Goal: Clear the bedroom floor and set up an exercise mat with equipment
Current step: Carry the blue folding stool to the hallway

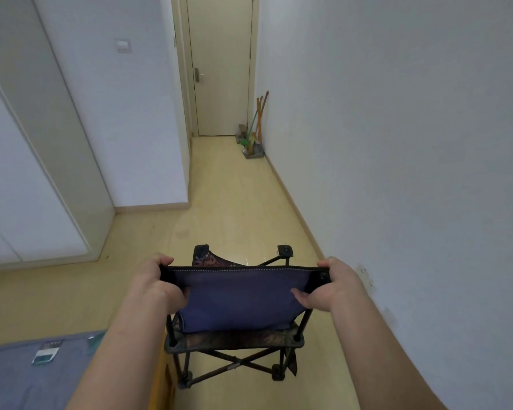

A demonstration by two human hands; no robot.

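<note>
A small folding camp chair (pixel 237 303) with a navy fabric backrest and a dark patterned seat stands in front of me on the wooden floor (pixel 228 202), its black crossed legs below. My left hand (pixel 157 285) grips the backrest's top left corner. My right hand (pixel 329 284) grips the top right corner, fingers curled over the fabric. Whether the chair's feet touch the floor is not plain.
A white wall (pixel 412 143) runs close on the right. A closed door (pixel 221 69) ends the corridor, with brooms and a dustpan (pixel 253 134) leaning beside it. White wardrobe doors (pixel 27 158) stand at left. A bed with blue bedding (pixel 42 377) lies at lower left.
</note>
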